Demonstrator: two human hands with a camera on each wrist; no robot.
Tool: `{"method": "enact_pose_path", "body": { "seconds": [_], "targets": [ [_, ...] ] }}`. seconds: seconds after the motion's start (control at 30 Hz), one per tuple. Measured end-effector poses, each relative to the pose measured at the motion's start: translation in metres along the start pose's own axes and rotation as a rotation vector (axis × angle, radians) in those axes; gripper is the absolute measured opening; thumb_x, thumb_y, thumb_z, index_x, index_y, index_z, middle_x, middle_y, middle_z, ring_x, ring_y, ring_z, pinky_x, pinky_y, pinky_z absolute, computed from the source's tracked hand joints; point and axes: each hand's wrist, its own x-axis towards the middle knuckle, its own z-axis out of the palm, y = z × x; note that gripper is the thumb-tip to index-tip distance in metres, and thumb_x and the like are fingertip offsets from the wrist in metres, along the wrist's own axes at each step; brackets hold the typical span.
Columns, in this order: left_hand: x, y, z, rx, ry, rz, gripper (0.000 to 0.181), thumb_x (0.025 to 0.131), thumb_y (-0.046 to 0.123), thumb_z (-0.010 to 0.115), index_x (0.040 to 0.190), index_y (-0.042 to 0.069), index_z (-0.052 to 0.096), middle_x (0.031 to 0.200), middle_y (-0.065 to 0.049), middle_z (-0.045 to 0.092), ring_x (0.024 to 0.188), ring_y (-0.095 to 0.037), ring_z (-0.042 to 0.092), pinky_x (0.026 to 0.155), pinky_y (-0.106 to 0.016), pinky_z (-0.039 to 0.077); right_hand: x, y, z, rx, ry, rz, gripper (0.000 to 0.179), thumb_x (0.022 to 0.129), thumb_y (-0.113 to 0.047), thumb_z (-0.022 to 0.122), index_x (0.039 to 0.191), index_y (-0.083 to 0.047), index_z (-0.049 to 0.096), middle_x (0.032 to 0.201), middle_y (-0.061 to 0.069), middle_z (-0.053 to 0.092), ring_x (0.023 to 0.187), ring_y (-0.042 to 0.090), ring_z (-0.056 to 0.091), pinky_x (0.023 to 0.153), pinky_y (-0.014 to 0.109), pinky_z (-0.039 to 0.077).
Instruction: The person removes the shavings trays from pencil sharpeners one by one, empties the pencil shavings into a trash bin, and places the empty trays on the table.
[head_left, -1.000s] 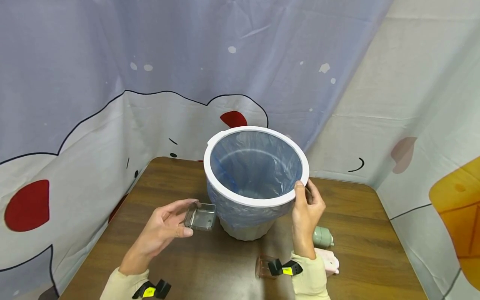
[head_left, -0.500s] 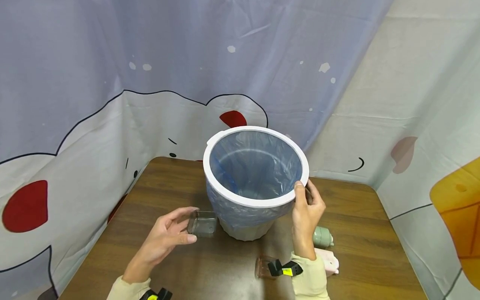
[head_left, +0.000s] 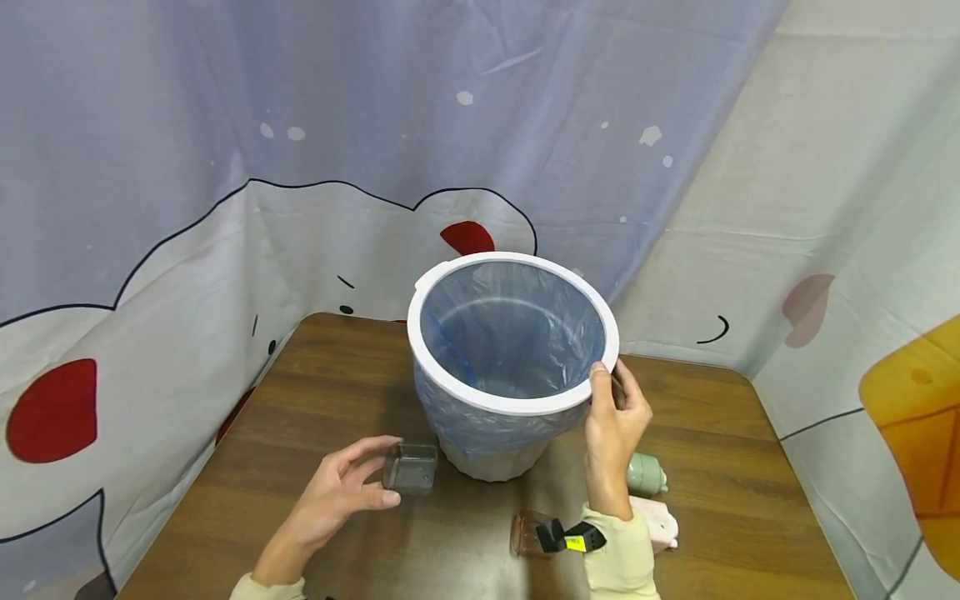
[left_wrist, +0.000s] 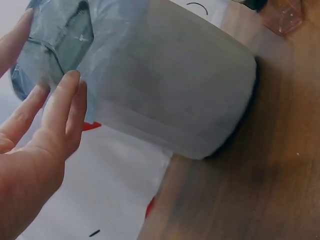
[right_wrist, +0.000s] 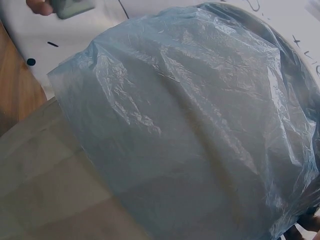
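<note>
A white-rimmed trash can (head_left: 491,467) stands on the table, lined with a translucent blue bag (head_left: 480,429) folded over its outside. My right hand (head_left: 615,425) grips the rim at the near right, thumb on top; in the right wrist view the bag (right_wrist: 175,140) fills most of the frame. To the left of the can, my left hand (head_left: 330,504) holds a small clear greyish plastic box (head_left: 411,471) between thumb and fingers. The left wrist view has this box (left_wrist: 75,40) overlapping the bag, with the fingers (left_wrist: 60,102) along its side.
Partly behind the right wrist lies a reddish clear box (head_left: 522,533). Right of that forearm are a green rounded object (head_left: 647,475) and a pale pink one (head_left: 658,525). A patterned curtain (head_left: 360,100) hangs behind the wooden table (head_left: 712,433).
My left hand has moved down and slightly right toward me, carrying the clear box lower beside the can. The right hand stays on the rim, and the can has not moved.
</note>
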Motion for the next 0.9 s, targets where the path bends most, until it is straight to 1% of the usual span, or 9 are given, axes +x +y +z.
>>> {"method": "enact_pose_path", "body": {
  "seconds": [0.13, 0.23, 0.3, 0.43, 0.53, 0.6, 0.67, 0.8, 0.9],
  "targets": [
    [-0.003, -0.003, 0.001, 0.071, 0.037, -0.046, 0.061, 0.075, -0.012, 0.064, 0.130, -0.012, 0.037, 0.131, -0.033, 0.036, 0.115, -0.025, 0.052, 0.089, -0.038, 0.048, -0.001, 0.000, 0.001, 0.004, -0.006, -0.002, 0.029, 0.084, -0.012, 0.065, 0.109, 0.002, 0.065, 0.083, 0.000, 0.066, 0.078, 0.010, 0.061, 0.065, 0.017, 0.051],
    [-0.007, -0.005, 0.001, 0.120, 0.058, -0.105, 0.061, 0.075, -0.009, 0.066, 0.130, -0.007, 0.040, 0.133, -0.031, 0.032, 0.115, -0.024, 0.051, 0.089, -0.037, 0.048, -0.001, -0.001, 0.001, -0.001, -0.010, -0.004, 0.028, 0.084, -0.012, 0.065, 0.109, 0.001, 0.065, 0.084, -0.001, 0.066, 0.078, 0.010, 0.061, 0.065, 0.017, 0.051],
    [-0.009, -0.007, 0.002, 0.160, 0.082, -0.156, 0.061, 0.075, -0.006, 0.068, 0.130, -0.003, 0.042, 0.135, -0.028, 0.032, 0.115, -0.023, 0.050, 0.090, -0.035, 0.048, -0.001, -0.001, 0.001, -0.004, -0.012, -0.003, 0.028, 0.084, -0.012, 0.064, 0.109, 0.001, 0.065, 0.084, -0.001, 0.066, 0.078, 0.010, 0.061, 0.064, 0.016, 0.051],
    [-0.011, -0.012, 0.004, 0.212, 0.120, -0.210, 0.063, 0.074, -0.002, 0.071, 0.130, -0.001, 0.044, 0.135, -0.024, 0.035, 0.118, -0.029, 0.046, 0.090, -0.033, 0.048, -0.001, -0.001, 0.000, -0.008, -0.009, 0.004, 0.028, 0.084, -0.012, 0.064, 0.110, 0.000, 0.065, 0.084, -0.001, 0.066, 0.078, 0.010, 0.061, 0.063, 0.016, 0.051],
    [-0.012, -0.018, 0.004, 0.239, 0.126, -0.201, 0.063, 0.073, -0.002, 0.072, 0.129, -0.003, 0.044, 0.132, -0.024, 0.038, 0.118, -0.032, 0.046, 0.090, -0.034, 0.048, -0.001, -0.001, 0.000, -0.012, -0.004, 0.011, 0.029, 0.084, -0.012, 0.064, 0.110, 0.000, 0.065, 0.085, -0.001, 0.066, 0.078, 0.010, 0.061, 0.064, 0.017, 0.051],
    [-0.013, -0.022, 0.004, 0.264, 0.122, -0.190, 0.063, 0.073, -0.001, 0.073, 0.129, -0.005, 0.043, 0.132, -0.025, 0.038, 0.118, -0.029, 0.046, 0.089, -0.035, 0.048, -0.001, -0.002, 0.000, -0.010, -0.004, 0.013, 0.029, 0.084, -0.012, 0.064, 0.111, 0.000, 0.065, 0.085, -0.001, 0.066, 0.079, 0.010, 0.061, 0.065, 0.017, 0.051],
    [-0.014, -0.026, 0.005, 0.268, 0.114, -0.184, 0.064, 0.072, -0.001, 0.073, 0.128, -0.006, 0.043, 0.132, -0.028, 0.037, 0.119, -0.032, 0.045, 0.088, -0.036, 0.049, -0.001, -0.002, 0.000, -0.011, -0.002, 0.012, 0.029, 0.084, -0.012, 0.064, 0.111, 0.001, 0.065, 0.085, -0.001, 0.066, 0.079, 0.010, 0.061, 0.066, 0.017, 0.051],
    [-0.015, -0.035, 0.008, 0.270, 0.109, -0.215, 0.066, 0.070, 0.001, 0.076, 0.127, -0.005, 0.044, 0.133, -0.029, 0.036, 0.120, -0.042, 0.041, 0.087, -0.035, 0.049, -0.001, -0.003, 0.000, -0.009, 0.000, 0.010, 0.029, 0.084, -0.011, 0.064, 0.110, 0.002, 0.064, 0.085, -0.001, 0.066, 0.078, 0.010, 0.061, 0.066, 0.017, 0.051],
    [-0.015, -0.042, 0.010, 0.330, 0.112, -0.240, 0.068, 0.069, 0.006, 0.078, 0.127, -0.003, 0.045, 0.132, -0.028, 0.040, 0.119, -0.042, 0.042, 0.090, -0.033, 0.048, -0.001, -0.003, 0.000, -0.007, -0.001, 0.006, 0.030, 0.084, -0.011, 0.064, 0.110, 0.003, 0.064, 0.085, 0.000, 0.066, 0.078, 0.009, 0.062, 0.066, 0.017, 0.051]
  ]
}}
